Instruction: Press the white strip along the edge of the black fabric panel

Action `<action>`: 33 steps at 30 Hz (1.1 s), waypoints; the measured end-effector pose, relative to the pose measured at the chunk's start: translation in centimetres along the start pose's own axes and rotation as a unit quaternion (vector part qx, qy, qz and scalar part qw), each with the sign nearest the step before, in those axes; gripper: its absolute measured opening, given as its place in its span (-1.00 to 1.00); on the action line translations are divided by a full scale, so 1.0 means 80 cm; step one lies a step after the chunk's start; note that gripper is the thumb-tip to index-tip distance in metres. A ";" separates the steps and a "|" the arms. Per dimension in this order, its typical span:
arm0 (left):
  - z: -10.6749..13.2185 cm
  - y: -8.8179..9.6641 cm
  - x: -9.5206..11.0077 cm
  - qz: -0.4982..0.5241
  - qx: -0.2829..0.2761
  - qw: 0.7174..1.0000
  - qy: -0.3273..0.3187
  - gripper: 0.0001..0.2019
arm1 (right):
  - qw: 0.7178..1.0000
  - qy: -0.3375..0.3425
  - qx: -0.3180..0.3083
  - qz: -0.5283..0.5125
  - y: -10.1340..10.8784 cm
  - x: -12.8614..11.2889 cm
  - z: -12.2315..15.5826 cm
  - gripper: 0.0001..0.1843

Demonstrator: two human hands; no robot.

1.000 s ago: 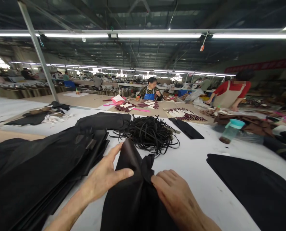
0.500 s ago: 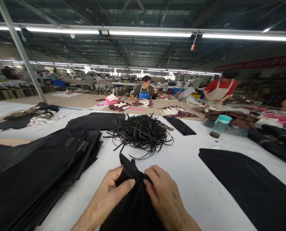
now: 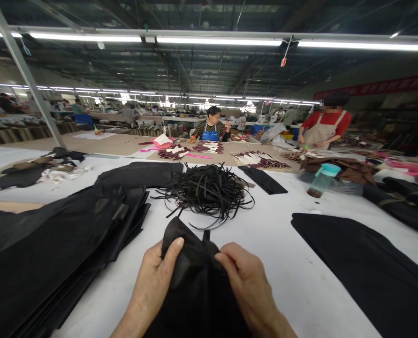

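Observation:
Both my hands hold a piece of black fabric (image 3: pixel 191 281) bunched up at the front of the white table (image 3: pixel 293 286). My left hand (image 3: pixel 155 277) grips its left side, with the thumb pressed on a fold near the top. My right hand (image 3: pixel 246 277) pinches its right edge. The lower part of the fabric hangs toward me and runs out of view. To the left of my left hand lies a tall stack of black fabric pieces (image 3: pixel 54 239). A tangle of thin black strips (image 3: pixel 209 195) sits just beyond my hands.
A wide black panel (image 3: pixel 363 267) lies to the right, with a teal-lidded bottle (image 3: pixel 323 180) beyond it. Across the table, cut pieces lie on brown boards. A seated co-worker (image 3: pixel 210 126) and a standing co-worker in an apron (image 3: pixel 324 124) work there.
My hands have come closer to the top of the fabric and now hold its bunched folds, with the left thumb on a fold. The view has tilted slightly since the earliest frame.

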State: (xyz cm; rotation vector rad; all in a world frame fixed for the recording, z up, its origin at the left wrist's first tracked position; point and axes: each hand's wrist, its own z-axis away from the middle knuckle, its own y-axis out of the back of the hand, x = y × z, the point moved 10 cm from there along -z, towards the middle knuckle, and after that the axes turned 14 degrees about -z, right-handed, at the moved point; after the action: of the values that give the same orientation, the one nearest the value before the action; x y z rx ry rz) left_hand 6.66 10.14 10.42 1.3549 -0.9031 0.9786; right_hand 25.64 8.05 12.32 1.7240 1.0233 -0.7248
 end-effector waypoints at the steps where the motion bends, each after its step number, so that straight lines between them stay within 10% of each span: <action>1: 0.000 0.006 -0.007 0.002 0.014 1.000 0.011 -0.55 | 0.998 -0.051 0.025 -0.034 0.017 0.019 -0.003 -0.69; 12: -0.013 0.085 -0.126 0.035 0.112 0.985 0.130 -0.65 | 0.934 -0.193 0.268 -0.133 0.188 0.182 0.022 -0.64; 24: -0.023 0.048 -0.170 0.111 -0.003 0.957 0.270 -0.67 | 0.942 -0.287 0.134 -0.109 0.175 0.238 0.039 -0.66; 29: -0.070 0.040 -0.182 -0.155 -0.007 0.975 0.159 -0.71 | 0.945 -0.291 0.140 -0.046 0.168 0.277 0.046 -0.72; 33: -0.071 0.045 -0.197 -0.123 -0.002 0.980 0.156 -0.57 | 0.937 -0.325 0.119 -0.053 0.172 0.281 0.066 -0.68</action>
State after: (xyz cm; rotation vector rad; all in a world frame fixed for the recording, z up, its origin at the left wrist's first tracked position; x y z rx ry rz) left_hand -2.45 15.11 -3.24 1.2325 -0.4888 0.9613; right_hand 48.30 7.54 -2.15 1.4617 0.5792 -1.4199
